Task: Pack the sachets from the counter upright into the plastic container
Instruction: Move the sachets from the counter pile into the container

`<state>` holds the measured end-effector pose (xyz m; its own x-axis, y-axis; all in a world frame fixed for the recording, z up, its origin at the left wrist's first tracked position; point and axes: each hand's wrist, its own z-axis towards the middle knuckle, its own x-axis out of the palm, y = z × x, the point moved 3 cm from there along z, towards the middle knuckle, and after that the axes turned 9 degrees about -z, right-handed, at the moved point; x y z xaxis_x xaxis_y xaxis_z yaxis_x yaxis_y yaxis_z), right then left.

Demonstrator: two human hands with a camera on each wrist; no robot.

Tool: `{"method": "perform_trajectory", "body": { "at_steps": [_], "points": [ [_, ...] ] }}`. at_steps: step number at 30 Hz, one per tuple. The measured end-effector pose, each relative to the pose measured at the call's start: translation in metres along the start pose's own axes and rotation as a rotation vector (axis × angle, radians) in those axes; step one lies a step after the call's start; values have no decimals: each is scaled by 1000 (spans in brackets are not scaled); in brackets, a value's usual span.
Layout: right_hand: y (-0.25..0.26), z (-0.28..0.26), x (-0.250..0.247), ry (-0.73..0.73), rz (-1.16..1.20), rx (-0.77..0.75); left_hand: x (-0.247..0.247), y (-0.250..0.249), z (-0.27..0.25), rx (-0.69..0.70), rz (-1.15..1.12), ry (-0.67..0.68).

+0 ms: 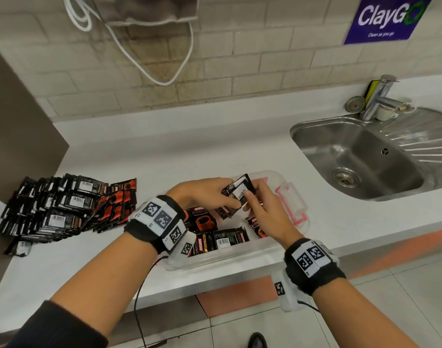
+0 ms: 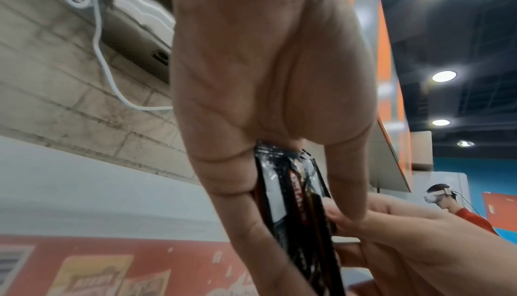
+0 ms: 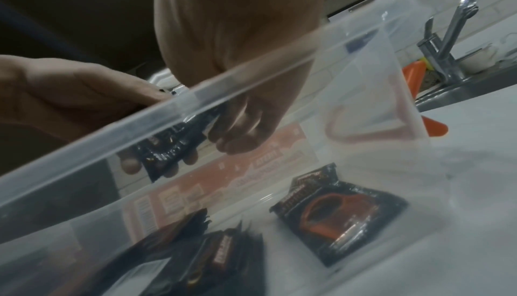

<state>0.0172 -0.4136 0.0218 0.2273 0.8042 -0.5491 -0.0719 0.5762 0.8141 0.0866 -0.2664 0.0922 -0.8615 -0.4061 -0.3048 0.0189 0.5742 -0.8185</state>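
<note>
A clear plastic container (image 1: 240,256) stands near the counter's front edge, with several black coffee sachets (image 1: 221,238) lying flat inside it. Above it, my left hand (image 1: 215,194) and right hand (image 1: 255,199) both pinch a small bundle of sachets (image 1: 240,190), tilted on edge. In the left wrist view the bundle (image 2: 288,190) sits between my fingers and thumb. Through the container wall (image 3: 196,102) the right wrist view shows the bundle (image 3: 167,146) and a flat sachet (image 3: 335,210). A large fanned pile of sachets (image 1: 64,209) lies on the counter to the left.
A steel sink (image 1: 360,156) with a tap (image 1: 376,99) lies to the right. A red-handled lid (image 1: 294,207) is under the container's right end. A white cable (image 1: 149,59) hangs on the brick wall. A brown panel (image 1: 19,136) bounds the counter's left side.
</note>
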Motion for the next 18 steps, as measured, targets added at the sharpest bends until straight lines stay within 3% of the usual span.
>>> {"method": "perform_trajectory", "body": {
  "at_steps": [5, 12, 15, 18],
  "points": [
    [4, -1, -3, 18, 73, 49, -25, 11, -11, -84, -28, -51],
    [10, -1, 1, 91, 31, -36, -45, 5, -14, 8, 13, -313],
    [10, 0, 3, 117, 1, -33, -32, 1, -10, 29, 87, -257],
    [9, 0, 3, 105, -46, 11, -20, -2, -7, 5, -14, -169]
  ]
}}
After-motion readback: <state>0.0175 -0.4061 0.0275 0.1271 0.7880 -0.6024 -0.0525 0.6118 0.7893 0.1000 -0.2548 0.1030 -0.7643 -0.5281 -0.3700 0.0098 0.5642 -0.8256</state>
